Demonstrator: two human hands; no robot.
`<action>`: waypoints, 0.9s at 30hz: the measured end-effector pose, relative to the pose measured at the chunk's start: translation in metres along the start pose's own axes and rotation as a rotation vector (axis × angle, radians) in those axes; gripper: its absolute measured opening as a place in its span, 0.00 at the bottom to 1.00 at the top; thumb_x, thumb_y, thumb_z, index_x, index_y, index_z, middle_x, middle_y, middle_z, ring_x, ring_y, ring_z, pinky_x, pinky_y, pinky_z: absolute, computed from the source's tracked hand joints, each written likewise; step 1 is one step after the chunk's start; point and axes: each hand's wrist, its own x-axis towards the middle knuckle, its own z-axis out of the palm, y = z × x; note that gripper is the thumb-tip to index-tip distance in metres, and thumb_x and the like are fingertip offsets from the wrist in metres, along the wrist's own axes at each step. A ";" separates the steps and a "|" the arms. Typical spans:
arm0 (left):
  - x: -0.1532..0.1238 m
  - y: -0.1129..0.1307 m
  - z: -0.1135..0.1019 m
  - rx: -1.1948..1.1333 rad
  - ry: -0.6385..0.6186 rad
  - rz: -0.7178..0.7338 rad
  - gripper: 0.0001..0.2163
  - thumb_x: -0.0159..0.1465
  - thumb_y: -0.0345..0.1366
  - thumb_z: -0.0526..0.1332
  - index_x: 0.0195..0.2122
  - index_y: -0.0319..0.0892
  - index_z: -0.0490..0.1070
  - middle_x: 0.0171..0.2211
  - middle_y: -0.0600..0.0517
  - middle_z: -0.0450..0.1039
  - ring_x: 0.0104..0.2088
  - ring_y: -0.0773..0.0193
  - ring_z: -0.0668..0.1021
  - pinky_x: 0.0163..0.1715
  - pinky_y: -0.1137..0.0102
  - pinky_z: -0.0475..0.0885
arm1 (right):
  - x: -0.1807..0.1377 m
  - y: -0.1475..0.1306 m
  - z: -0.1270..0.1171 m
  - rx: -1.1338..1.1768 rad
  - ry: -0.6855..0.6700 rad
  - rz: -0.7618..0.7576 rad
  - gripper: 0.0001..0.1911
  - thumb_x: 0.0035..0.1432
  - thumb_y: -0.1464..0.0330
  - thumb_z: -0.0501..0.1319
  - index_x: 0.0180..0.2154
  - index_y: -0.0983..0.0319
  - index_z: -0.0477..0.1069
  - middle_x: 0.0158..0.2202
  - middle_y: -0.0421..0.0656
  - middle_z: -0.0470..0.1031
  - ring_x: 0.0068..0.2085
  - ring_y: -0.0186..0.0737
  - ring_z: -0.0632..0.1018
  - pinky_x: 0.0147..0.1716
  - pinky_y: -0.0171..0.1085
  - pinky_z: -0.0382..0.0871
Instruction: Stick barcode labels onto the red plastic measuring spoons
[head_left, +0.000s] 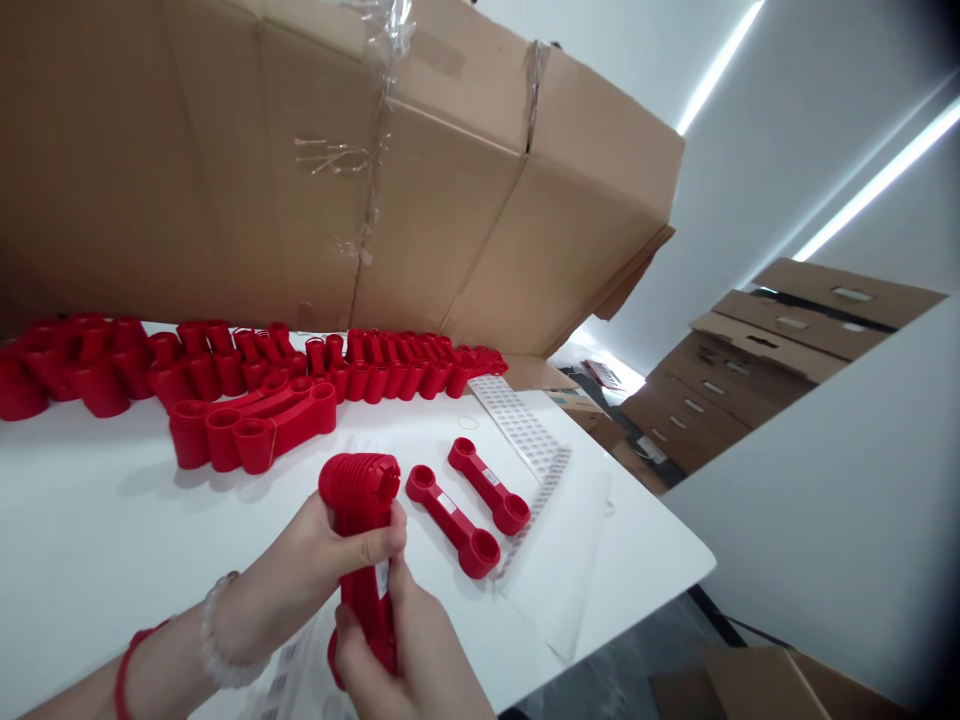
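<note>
Two hands, left hand [334, 555] high and right hand [409, 655] low, clamp a stack of red plastic double-cup bars [358, 490] above the white desk [97, 560], just beside two single bars [453, 525].

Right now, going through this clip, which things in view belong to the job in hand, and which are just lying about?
Job in hand:
left hand, right hand, red plastic stack, labelled red piece, second labelled red piece, label sheet

Lying about:
cardboard box, brown cartons
</note>
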 end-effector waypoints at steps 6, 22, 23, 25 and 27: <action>-0.003 0.010 0.003 -0.294 0.032 0.151 0.09 0.64 0.40 0.68 0.38 0.45 0.69 0.22 0.60 0.57 0.23 0.73 0.62 0.25 0.78 0.64 | -0.003 0.012 -0.018 0.525 -0.226 -0.129 0.26 0.58 0.53 0.63 0.53 0.60 0.65 0.50 0.48 0.73 0.51 0.47 0.74 0.52 0.43 0.66; -0.015 0.009 -0.004 0.013 0.194 0.467 0.09 0.65 0.38 0.67 0.41 0.51 0.67 0.36 0.56 0.69 0.44 0.65 0.73 0.51 0.71 0.70 | 0.031 -0.012 -0.029 0.218 -0.036 -0.147 0.16 0.44 0.78 0.49 0.33 0.61 0.69 0.29 0.37 0.69 0.33 0.34 0.67 0.32 0.33 0.59; -0.016 0.009 -0.009 0.032 0.204 0.470 0.10 0.65 0.40 0.67 0.43 0.52 0.67 0.41 0.56 0.70 0.50 0.62 0.72 0.55 0.68 0.68 | 0.035 -0.013 -0.035 0.162 -0.033 -0.155 0.16 0.44 0.78 0.48 0.33 0.60 0.69 0.28 0.37 0.68 0.31 0.34 0.67 0.31 0.33 0.58; -0.016 0.011 -0.019 0.082 0.192 0.451 0.13 0.64 0.44 0.67 0.48 0.54 0.68 0.52 0.54 0.69 0.60 0.55 0.67 0.60 0.62 0.65 | 0.041 -0.019 -0.048 0.058 -0.018 -0.168 0.16 0.45 0.78 0.48 0.33 0.59 0.68 0.27 0.36 0.67 0.30 0.33 0.66 0.29 0.33 0.56; -0.016 0.018 -0.027 0.163 0.203 0.384 0.18 0.63 0.46 0.67 0.53 0.55 0.68 0.61 0.52 0.65 0.65 0.51 0.62 0.62 0.59 0.63 | 0.046 -0.029 -0.060 -0.053 0.014 -0.189 0.15 0.46 0.78 0.47 0.33 0.59 0.66 0.26 0.36 0.65 0.28 0.33 0.65 0.27 0.33 0.55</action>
